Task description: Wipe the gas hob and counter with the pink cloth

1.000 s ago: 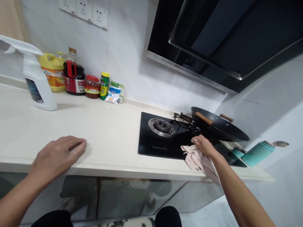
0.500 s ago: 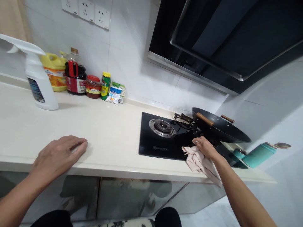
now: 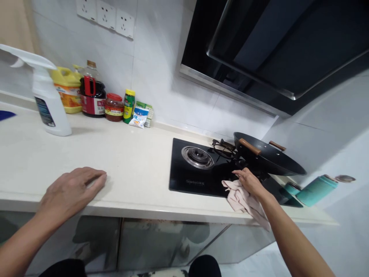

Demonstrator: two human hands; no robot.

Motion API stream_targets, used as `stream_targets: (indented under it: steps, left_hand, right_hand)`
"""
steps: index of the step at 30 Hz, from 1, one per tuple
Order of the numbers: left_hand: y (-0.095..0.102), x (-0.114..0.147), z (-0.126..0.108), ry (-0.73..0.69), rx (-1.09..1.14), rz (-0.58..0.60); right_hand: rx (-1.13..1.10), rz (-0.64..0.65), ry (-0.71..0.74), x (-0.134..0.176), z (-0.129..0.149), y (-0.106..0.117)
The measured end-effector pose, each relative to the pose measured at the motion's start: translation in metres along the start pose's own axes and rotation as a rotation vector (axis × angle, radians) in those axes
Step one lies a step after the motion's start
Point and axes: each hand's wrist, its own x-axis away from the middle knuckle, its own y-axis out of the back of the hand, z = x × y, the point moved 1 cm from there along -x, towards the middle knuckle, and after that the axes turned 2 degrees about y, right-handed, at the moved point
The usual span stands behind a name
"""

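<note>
My left hand (image 3: pixel 73 188) rests on the white countertop (image 3: pixel 129 169) near its front edge, fingers loosely bent, thumb apart, holding nothing. At the front of the black gas stove (image 3: pixel 184 177), my right hand (image 3: pixel 248 181) is over a pale pink cloth (image 3: pixel 242 200). Its fingers stretch toward the left and look apart, with no firm hold on the cloth visible. Part of the cloth lies on the stove and the rest drapes over the counter's front edge. Just behind this hand, a black wok (image 3: pixel 268 154) with wooden handles sits tilted on the right burner.
A white spray bottle (image 3: pixel 52 100) stands at the left. Along the wall are a yellow jug (image 3: pixel 67 90), a dark sauce bottle (image 3: pixel 92 94), a red-lidded jar (image 3: pixel 114 107) and a green shaker (image 3: pixel 129 105). A teal canister (image 3: pixel 317 190) stands far right; the range hood (image 3: pixel 245 50) hangs above.
The fingers of my right hand have straightened out from a pinched shape, while the cloth stays in place. My left hand has not moved. The view has shifted slightly.
</note>
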Motion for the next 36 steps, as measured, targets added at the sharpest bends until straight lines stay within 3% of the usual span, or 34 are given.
stream_targets:
  steps: [10, 14, 24, 36]
  left_hand:
    - [0.000, 0.001, -0.002, -0.032, 0.037, -0.046]
    - [-0.001, 0.001, 0.000, -0.024, 0.030, -0.028]
    - [-0.001, 0.002, 0.001, -0.023, -0.006, -0.022]
    - [0.003, 0.002, -0.005, 0.006, 0.005, -0.027]
  right_hand:
    - [-0.153, -0.085, -0.077, 0.006, -0.018, -0.003]
    - [-0.277, -0.016, -0.198, -0.004, -0.021, 0.000]
    - [-0.552, 0.290, -0.294, -0.030, -0.023, 0.012]
    - [-0.651, 0.370, -0.353, -0.038, -0.021, 0.013]
